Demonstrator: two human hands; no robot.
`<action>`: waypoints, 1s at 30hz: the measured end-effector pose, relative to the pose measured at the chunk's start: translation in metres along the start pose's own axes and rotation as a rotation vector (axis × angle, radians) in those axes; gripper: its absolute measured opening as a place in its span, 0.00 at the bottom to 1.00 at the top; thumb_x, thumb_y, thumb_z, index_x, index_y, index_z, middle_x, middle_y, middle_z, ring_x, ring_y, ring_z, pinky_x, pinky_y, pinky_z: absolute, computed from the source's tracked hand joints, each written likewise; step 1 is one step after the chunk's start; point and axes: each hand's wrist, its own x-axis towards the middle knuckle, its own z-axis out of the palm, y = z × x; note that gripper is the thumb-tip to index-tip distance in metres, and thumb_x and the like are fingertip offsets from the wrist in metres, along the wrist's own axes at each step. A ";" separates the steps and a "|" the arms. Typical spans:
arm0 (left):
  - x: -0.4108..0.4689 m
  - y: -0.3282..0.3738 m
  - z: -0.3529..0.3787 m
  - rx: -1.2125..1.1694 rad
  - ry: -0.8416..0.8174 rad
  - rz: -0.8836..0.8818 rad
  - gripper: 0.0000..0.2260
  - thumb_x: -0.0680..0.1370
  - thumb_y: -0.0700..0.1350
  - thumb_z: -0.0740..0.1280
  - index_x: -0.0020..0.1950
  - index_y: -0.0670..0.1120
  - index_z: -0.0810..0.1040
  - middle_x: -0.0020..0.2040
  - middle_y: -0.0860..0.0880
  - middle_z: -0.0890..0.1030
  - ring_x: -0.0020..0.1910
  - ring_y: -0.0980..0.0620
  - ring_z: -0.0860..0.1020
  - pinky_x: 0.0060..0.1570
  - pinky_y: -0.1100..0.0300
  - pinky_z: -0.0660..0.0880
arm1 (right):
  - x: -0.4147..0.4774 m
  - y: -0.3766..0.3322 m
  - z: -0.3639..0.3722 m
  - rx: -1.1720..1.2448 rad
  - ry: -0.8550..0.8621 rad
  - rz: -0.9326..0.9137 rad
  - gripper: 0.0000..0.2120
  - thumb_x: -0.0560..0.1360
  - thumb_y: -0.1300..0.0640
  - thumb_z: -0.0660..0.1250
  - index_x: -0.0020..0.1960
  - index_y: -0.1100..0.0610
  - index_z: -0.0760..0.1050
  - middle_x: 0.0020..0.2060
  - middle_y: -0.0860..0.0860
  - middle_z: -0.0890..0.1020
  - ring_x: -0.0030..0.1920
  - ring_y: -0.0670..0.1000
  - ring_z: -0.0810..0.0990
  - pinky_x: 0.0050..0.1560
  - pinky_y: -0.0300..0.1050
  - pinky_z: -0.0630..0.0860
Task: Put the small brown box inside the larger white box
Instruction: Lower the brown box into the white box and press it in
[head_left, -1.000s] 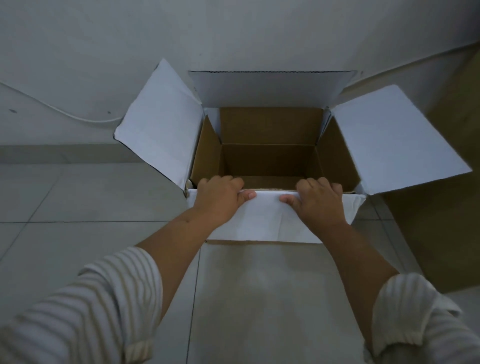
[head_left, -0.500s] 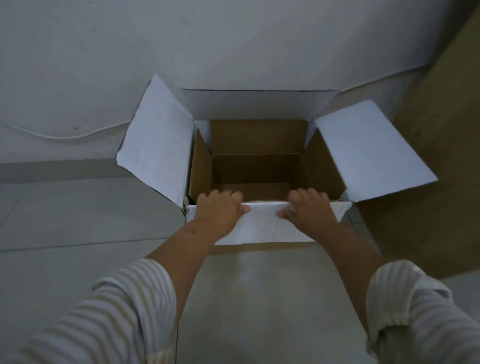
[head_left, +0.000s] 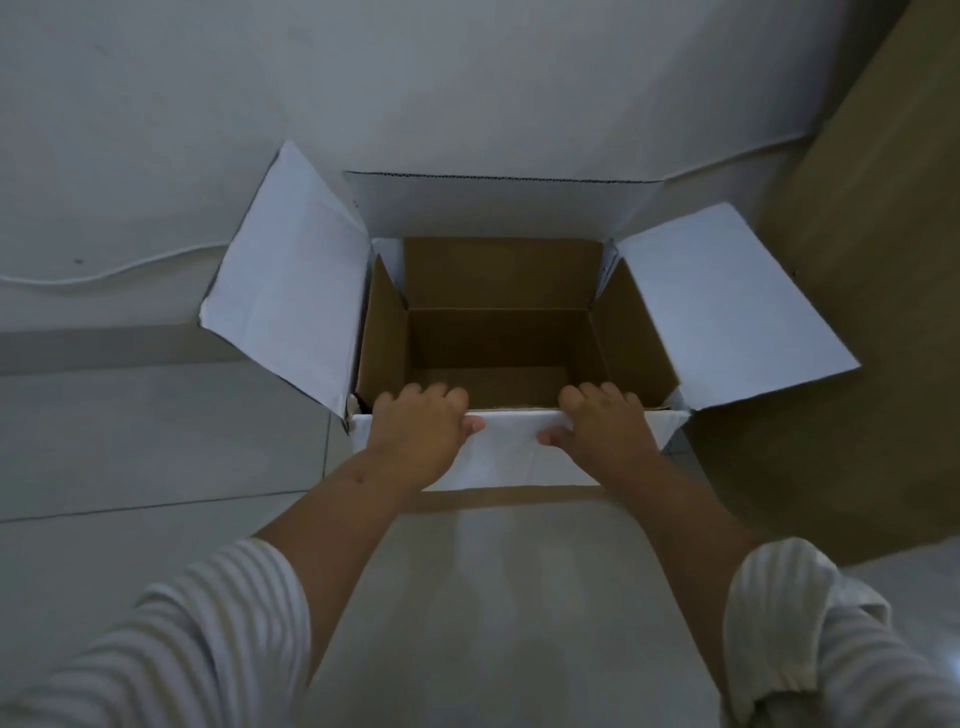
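Observation:
The large white box (head_left: 291, 291) stands on the floor against the wall, all its flaps spread open and its brown inside bare. My left hand (head_left: 415, 436) and my right hand (head_left: 605, 428) both press on the near flap (head_left: 511, 449), folded down over the front edge, fingers curled over the rim into the box, thumbs on the white outer side. No small brown box shows in this view.
A big brown cardboard sheet or box (head_left: 857, 322) leans at the right, close to the right flap (head_left: 727, 306). A white cable (head_left: 104, 275) runs along the wall at the left. Pale floor tiles (head_left: 130, 441) lie around.
The view has shifted a little, so the box appears lower and further left in the frame. Both hands stay in the same grip on the near flap.

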 end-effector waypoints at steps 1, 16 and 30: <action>0.004 0.008 0.002 0.003 0.002 -0.006 0.16 0.79 0.57 0.56 0.57 0.49 0.73 0.54 0.48 0.79 0.53 0.47 0.75 0.53 0.50 0.70 | 0.001 0.010 0.000 -0.007 0.008 -0.007 0.18 0.74 0.41 0.62 0.56 0.54 0.72 0.53 0.52 0.78 0.55 0.54 0.73 0.56 0.51 0.68; 0.033 0.094 0.016 0.034 0.069 -0.086 0.16 0.80 0.57 0.55 0.57 0.48 0.73 0.54 0.48 0.79 0.54 0.47 0.75 0.53 0.49 0.70 | 0.009 0.108 -0.002 0.048 0.115 -0.141 0.18 0.73 0.40 0.62 0.52 0.53 0.72 0.50 0.50 0.78 0.52 0.52 0.72 0.53 0.50 0.65; 0.059 0.136 0.018 0.064 0.062 -0.113 0.16 0.80 0.57 0.54 0.57 0.49 0.73 0.55 0.48 0.79 0.55 0.47 0.75 0.56 0.48 0.70 | 0.022 0.157 -0.011 0.090 0.090 -0.160 0.14 0.73 0.40 0.64 0.49 0.50 0.70 0.49 0.48 0.76 0.52 0.51 0.72 0.53 0.49 0.64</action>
